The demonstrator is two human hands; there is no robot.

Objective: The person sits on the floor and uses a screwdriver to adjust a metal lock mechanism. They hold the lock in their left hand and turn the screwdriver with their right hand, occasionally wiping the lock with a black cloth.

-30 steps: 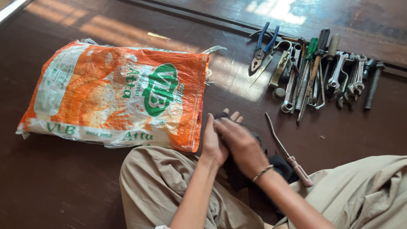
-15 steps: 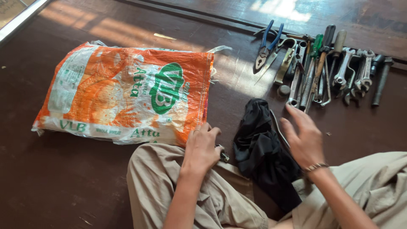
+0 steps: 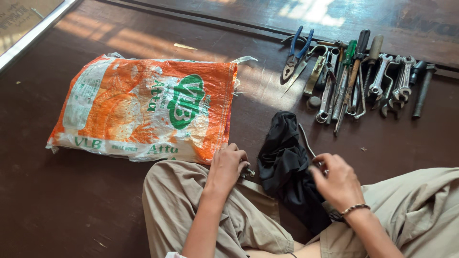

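Fingers of the left hand (image 3: 227,167) pinch a small metal part (image 3: 248,172); right hand (image 3: 338,182) fingers curl loosely beside the black cloth (image 3: 287,157), which lies lengthwise away from the person.

A large woven sack (image 3: 143,107) is lying flat on the dark floor in the left half of the frame, rectangular, orange and white with a green oval emblem at its centre. A brown cardboard sheet (image 3: 24,16) is showing in the upper left corner, cut off by the frame edge.

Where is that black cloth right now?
In the head view, the black cloth lies on the floor between the left hand and right hand, below the row of tools.
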